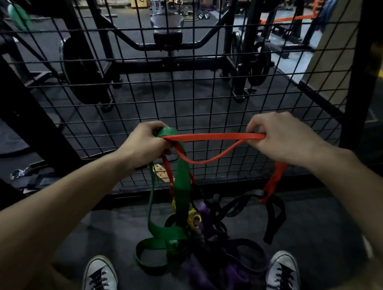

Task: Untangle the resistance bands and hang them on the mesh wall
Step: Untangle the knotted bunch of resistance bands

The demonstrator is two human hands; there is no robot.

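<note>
No readable writing; 2 hands, left hand (146, 141) and right hand (280, 137), both pinching the flat red rubber band (212, 137) before the black wire mesh wall (210, 80).

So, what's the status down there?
Both hands grip the red band, left hand, right hand. Green band bunched in left. Nothing on mesh wall.

The dark rubber gym floor (92, 226) carries a tangled heap of flat elastic bands below the two grips: a broad green loop (159, 232) under the left grip, purple bands (223, 274) and black bands (233, 213) toward the right grip, a thin yellow band (192, 216) between. Two white lace-up sneakers (100, 276) flank the heap.
</note>
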